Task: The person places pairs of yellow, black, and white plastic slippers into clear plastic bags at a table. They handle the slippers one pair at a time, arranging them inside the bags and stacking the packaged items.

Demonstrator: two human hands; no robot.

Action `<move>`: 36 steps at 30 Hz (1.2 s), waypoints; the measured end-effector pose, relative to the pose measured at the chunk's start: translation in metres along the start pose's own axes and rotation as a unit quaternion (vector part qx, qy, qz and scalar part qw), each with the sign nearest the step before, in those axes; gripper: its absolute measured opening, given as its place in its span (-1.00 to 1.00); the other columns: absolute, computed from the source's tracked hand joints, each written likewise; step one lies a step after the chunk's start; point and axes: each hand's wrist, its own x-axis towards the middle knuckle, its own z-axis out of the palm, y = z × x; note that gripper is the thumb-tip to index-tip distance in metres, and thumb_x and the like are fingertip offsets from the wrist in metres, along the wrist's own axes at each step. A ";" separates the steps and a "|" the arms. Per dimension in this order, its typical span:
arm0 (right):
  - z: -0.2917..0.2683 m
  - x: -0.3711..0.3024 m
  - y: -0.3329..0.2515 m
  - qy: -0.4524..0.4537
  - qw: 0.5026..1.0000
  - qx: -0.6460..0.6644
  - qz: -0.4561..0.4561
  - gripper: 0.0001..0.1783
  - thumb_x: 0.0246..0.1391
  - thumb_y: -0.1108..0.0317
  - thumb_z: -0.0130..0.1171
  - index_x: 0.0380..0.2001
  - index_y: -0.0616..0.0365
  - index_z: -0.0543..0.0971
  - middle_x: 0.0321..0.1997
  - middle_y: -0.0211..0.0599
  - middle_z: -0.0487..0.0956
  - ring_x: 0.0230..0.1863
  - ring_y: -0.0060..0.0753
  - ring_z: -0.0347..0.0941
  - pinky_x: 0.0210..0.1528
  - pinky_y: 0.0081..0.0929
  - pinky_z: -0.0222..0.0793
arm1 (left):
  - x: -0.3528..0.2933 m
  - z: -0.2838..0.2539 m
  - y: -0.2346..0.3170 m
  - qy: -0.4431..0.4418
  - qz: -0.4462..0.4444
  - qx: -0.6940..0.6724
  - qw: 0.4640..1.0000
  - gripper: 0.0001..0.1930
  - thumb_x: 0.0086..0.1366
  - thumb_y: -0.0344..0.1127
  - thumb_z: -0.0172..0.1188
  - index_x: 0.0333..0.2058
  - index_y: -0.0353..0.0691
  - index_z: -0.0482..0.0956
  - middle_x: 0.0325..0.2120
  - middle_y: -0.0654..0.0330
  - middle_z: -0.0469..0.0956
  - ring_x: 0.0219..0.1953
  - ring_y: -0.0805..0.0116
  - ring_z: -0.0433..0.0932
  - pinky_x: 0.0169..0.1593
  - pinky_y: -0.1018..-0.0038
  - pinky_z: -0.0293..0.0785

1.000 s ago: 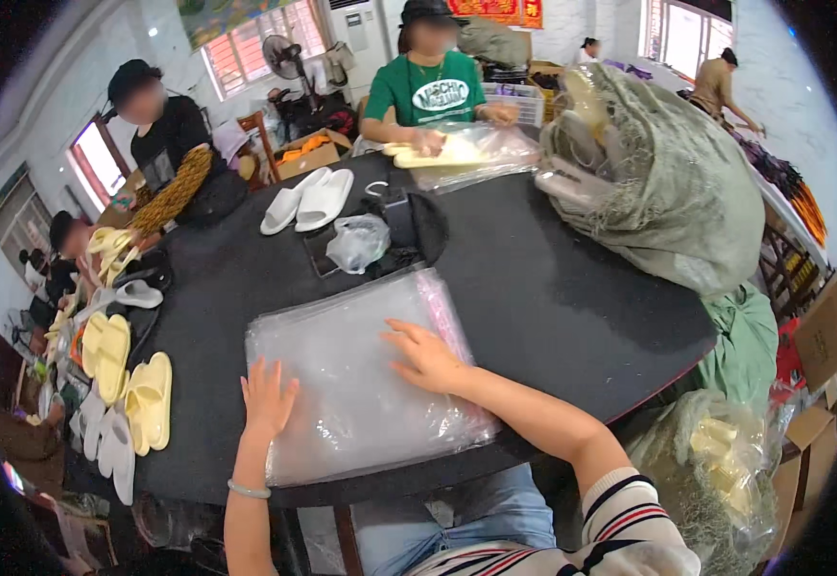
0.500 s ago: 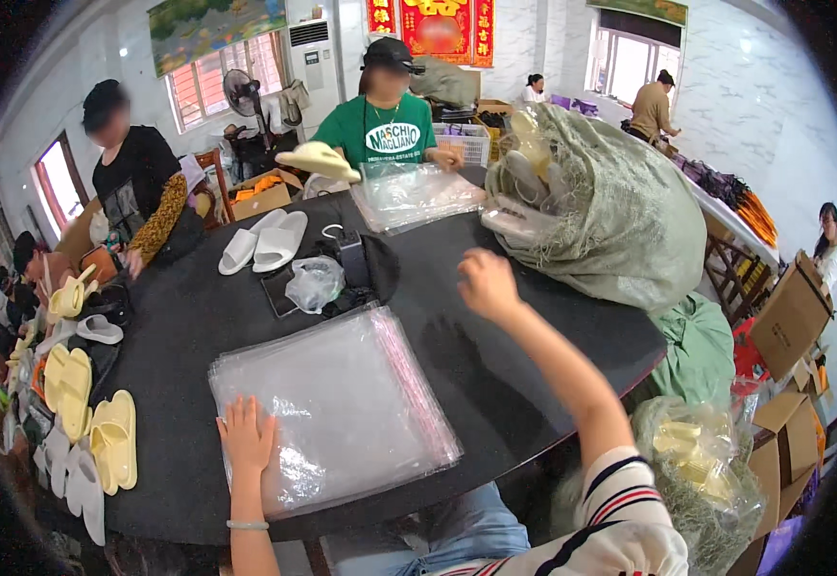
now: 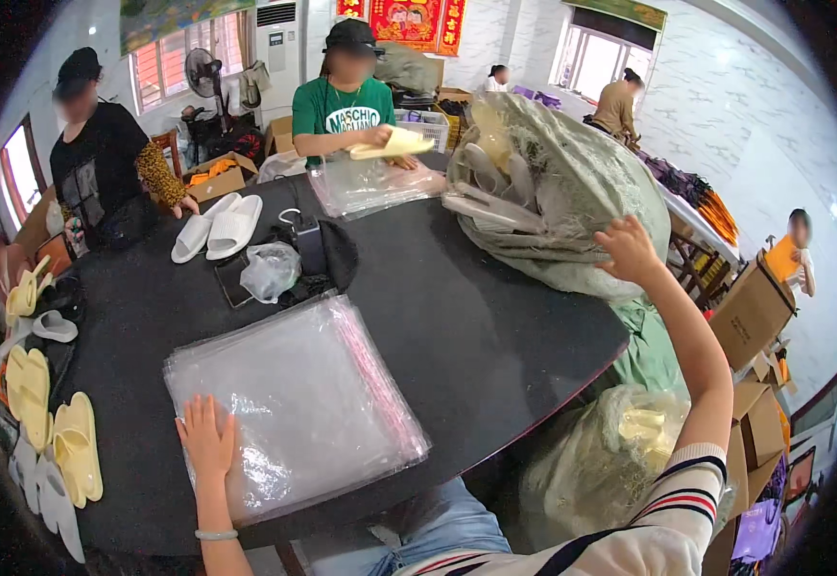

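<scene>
My left hand (image 3: 205, 437) lies flat, fingers stretched out, on a stack of clear plastic bags (image 3: 308, 394) with a pink-edged strip along one side. Out to the right, my right hand (image 3: 630, 250) is raised with its fingers apart and nothing in it. It is at the near side of a big woven sack (image 3: 596, 182), overlapping it in view; whether it touches the sack I cannot tell. Pale bagged slippers (image 3: 514, 182) show in the sack's mouth, which faces left.
White slippers (image 3: 234, 228), a crumpled clear bag (image 3: 271, 273) and a dark box (image 3: 309, 248) stand beyond my stack. Across the table, a person holds a yellow slipper (image 3: 394, 144) over more plastic bags (image 3: 366, 189). Yellow slippers (image 3: 77, 449) line the left edge; another sack (image 3: 582, 470) sits low right.
My right hand has swung right, from above the table to the woven sack. The view has shifted right. My left hand stays on the bags. The person opposite has brought the yellow slipper over their bags.
</scene>
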 end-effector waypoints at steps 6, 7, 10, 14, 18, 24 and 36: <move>0.050 -0.035 0.067 0.018 0.919 0.091 0.384 -0.38 0.13 -0.10 0.02 0.05 0.20 0.40 -0.08 0.00 0.54 -0.09 0.03 0.53 -0.09 -0.04 0.43 | 0.002 0.000 0.002 -0.007 0.006 0.003 1.000 -0.38 0.30 0.02 0.03 0.24 -0.20 0.28 0.31 0.01 0.15 0.38 0.03 0.01 0.39 0.00 -0.25; 0.073 -0.043 0.081 -0.017 0.907 0.105 0.408 -0.37 0.12 -0.05 0.04 0.10 0.20 0.34 -0.04 0.03 0.52 -0.06 0.06 0.52 -0.06 -0.03 0.44 | 0.003 0.000 0.003 -0.009 0.006 0.001 1.000 -0.38 0.30 0.02 0.03 0.24 -0.20 0.28 0.31 0.01 0.15 0.38 0.04 0.01 0.39 0.00 -0.25; 0.128 -0.044 0.084 -0.090 0.863 0.169 0.468 -0.27 0.05 0.09 0.09 0.23 0.20 0.19 0.10 0.11 0.44 0.02 0.14 0.48 0.01 -0.02 0.43 | -0.001 -0.004 -0.003 -0.004 -0.006 0.016 1.000 -0.38 0.30 0.01 0.03 0.25 -0.19 0.27 0.31 0.01 0.15 0.38 0.04 0.01 0.39 0.00 -0.25; 0.257 -0.091 0.071 -0.083 0.794 0.271 0.537 -0.10 -0.07 0.18 0.18 0.32 0.16 0.04 0.30 0.19 0.22 0.17 0.28 0.34 0.16 -0.05 0.34 | 0.003 0.000 0.002 -0.012 0.002 0.025 1.000 -0.39 0.31 0.00 0.03 0.25 -0.19 0.26 0.31 0.01 0.15 0.38 0.03 0.02 0.39 0.00 -0.24; 0.304 -0.112 0.095 0.191 0.734 0.375 0.533 0.00 -0.18 0.27 0.36 0.31 0.23 0.09 0.30 0.16 0.26 0.22 0.11 0.30 0.23 -0.26 0.27 | 0.003 0.007 0.006 -0.009 0.013 -0.027 1.000 -0.39 0.31 0.00 0.02 0.25 -0.19 0.27 0.31 0.01 0.15 0.37 0.02 0.03 0.38 -0.01 -0.22; 0.297 -0.071 -0.002 0.469 0.459 0.560 0.506 -0.07 -0.18 0.24 0.44 0.26 0.22 0.23 0.21 0.04 0.34 0.22 0.01 0.26 0.27 -0.18 0.15 | 0.004 0.006 0.000 -0.011 0.006 0.018 1.000 -0.38 0.31 0.00 0.02 0.25 -0.21 0.26 0.31 0.00 0.14 0.37 0.00 0.03 0.38 0.00 -0.21; 0.258 -0.106 -0.078 0.110 0.757 0.379 0.520 -0.15 -0.19 -0.08 0.30 0.08 0.35 0.42 0.17 0.20 0.36 0.22 0.20 0.22 0.22 -0.02 0.17 | 0.004 -0.004 0.014 -0.042 -0.011 0.017 0.999 -0.38 0.34 0.00 -0.01 0.27 -0.20 0.22 0.32 0.01 0.11 0.38 0.03 0.00 0.39 0.01 -0.24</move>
